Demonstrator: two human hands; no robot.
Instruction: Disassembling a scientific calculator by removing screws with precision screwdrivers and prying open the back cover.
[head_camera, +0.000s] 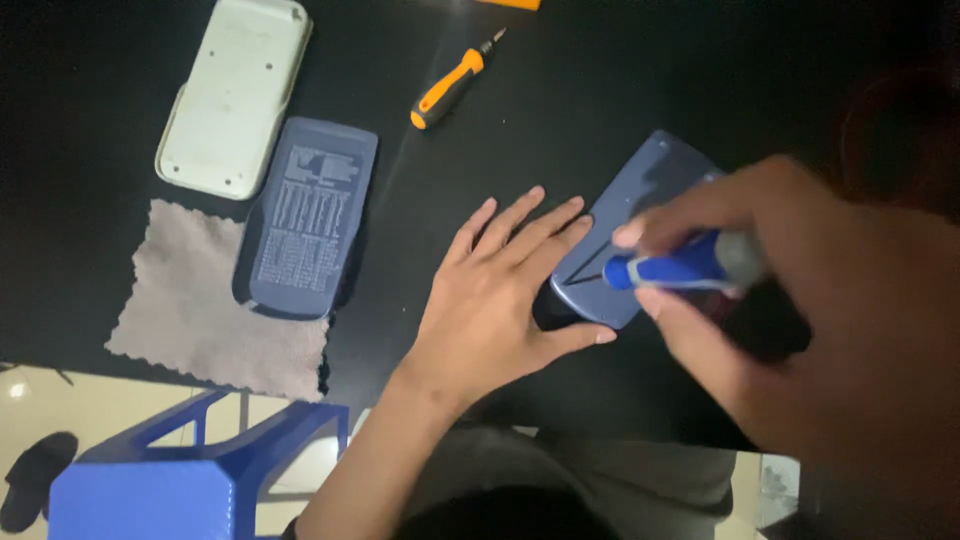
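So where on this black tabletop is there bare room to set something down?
Bare table lies left of the grey cloth, and between the orange screwdriver and the left hand. It is crowded where the right hand holds a blue tool on the blue case.

The work surface is a black table (620, 90), matt and dimly lit, with faint light streaks across its top and its near edge running along the lower part of the view. Below that edge shows a pale cream floor (110, 400) with a glossy sheen and one bright light reflection at the far left. A blue stool (160, 480) stands on the floor beside the table, with a dark shape (35, 475) lying just left of it.
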